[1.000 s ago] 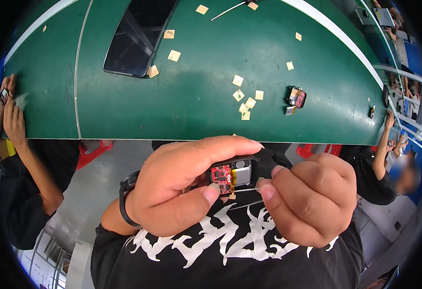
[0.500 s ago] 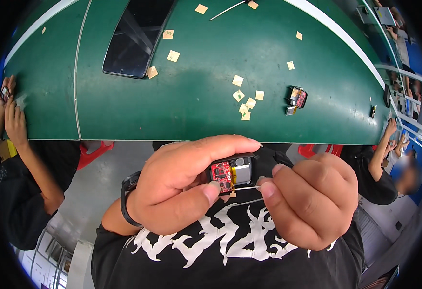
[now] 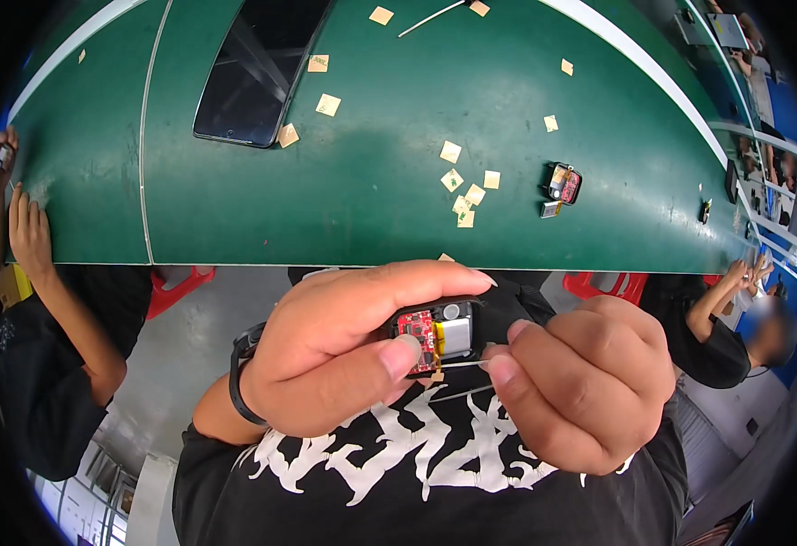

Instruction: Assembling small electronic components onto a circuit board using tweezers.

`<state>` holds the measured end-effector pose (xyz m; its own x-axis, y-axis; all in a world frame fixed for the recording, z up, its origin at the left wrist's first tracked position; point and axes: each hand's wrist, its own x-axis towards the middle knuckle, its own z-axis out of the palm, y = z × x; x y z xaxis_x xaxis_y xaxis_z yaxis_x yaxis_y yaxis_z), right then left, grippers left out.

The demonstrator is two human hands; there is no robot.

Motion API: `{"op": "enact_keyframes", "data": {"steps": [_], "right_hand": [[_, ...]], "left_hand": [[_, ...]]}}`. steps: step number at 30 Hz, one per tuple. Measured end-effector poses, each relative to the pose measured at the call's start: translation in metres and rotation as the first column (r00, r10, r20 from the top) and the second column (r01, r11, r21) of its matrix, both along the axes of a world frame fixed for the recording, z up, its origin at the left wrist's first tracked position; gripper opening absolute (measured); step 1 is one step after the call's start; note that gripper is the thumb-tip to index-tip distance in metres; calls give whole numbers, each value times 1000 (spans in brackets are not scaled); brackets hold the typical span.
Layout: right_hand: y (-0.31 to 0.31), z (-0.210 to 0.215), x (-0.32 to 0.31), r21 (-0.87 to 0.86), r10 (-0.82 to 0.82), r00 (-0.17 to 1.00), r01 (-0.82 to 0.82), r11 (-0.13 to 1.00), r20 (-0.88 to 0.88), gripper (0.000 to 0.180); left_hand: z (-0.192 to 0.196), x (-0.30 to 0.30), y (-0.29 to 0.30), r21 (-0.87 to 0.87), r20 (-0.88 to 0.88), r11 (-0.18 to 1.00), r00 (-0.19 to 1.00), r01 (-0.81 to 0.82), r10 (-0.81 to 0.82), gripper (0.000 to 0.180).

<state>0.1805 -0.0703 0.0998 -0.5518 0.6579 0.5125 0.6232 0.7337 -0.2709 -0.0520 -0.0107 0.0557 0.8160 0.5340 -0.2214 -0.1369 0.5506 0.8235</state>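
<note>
My left hand (image 3: 325,364) cradles a small black device casing (image 3: 478,326), its thumb pressing on the red circuit board (image 3: 415,329) inside. Beside the board sit a silver battery cell (image 3: 456,336) with a yellow strip and a round silver part (image 3: 453,311). My right hand (image 3: 585,382) pinches metal tweezers (image 3: 464,365) whose two thin prongs point left. One prong reaches the casing's lower edge, next to a small tan tab (image 3: 437,376); the other lies lower, over my shirt. Whether the tips touch the tab I cannot tell.
On the green table (image 3: 371,200) are several tan square stickers (image 3: 451,151), a large black tablet-like screen (image 3: 253,82), a thin stick (image 3: 430,18) and another opened casing (image 3: 563,183) with a battery (image 3: 550,209). Other people work at both sides; red stools (image 3: 606,285) stand below the table edge.
My right hand and the tweezers have shifted slightly down and left. The casing has tilted a little under my left thumb. At far left, a co-worker's hand has risen.
</note>
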Motion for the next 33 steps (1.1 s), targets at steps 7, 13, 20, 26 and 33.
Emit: {"op": "enact_keyframes", "data": {"steps": [7,13,20,26,33], "right_hand": [[1,-4,3,-27,51,997,-52,998,-59,25],[3,-7,3,4,101,994,-101,995,-30,24],[-1,2,-2,12,11,998,-12,1000,66,23],[-5,2,-5,-26,-30,999,31,999,30,24],[-6,-3,-5,-49,-32,999,30,998,-43,16]], "left_hand": [[1,-4,-2,2,-78,999,996,38,-38,54],[-5,-3,-2,68,-55,997,998,40,-36,48],[1,0,-6,26,-85,999,995,-44,46,47],[-2,-1,-5,6,-82,1000,997,-2,2,48],[1,-2,-2,54,-95,999,996,9,-4,46]]}}
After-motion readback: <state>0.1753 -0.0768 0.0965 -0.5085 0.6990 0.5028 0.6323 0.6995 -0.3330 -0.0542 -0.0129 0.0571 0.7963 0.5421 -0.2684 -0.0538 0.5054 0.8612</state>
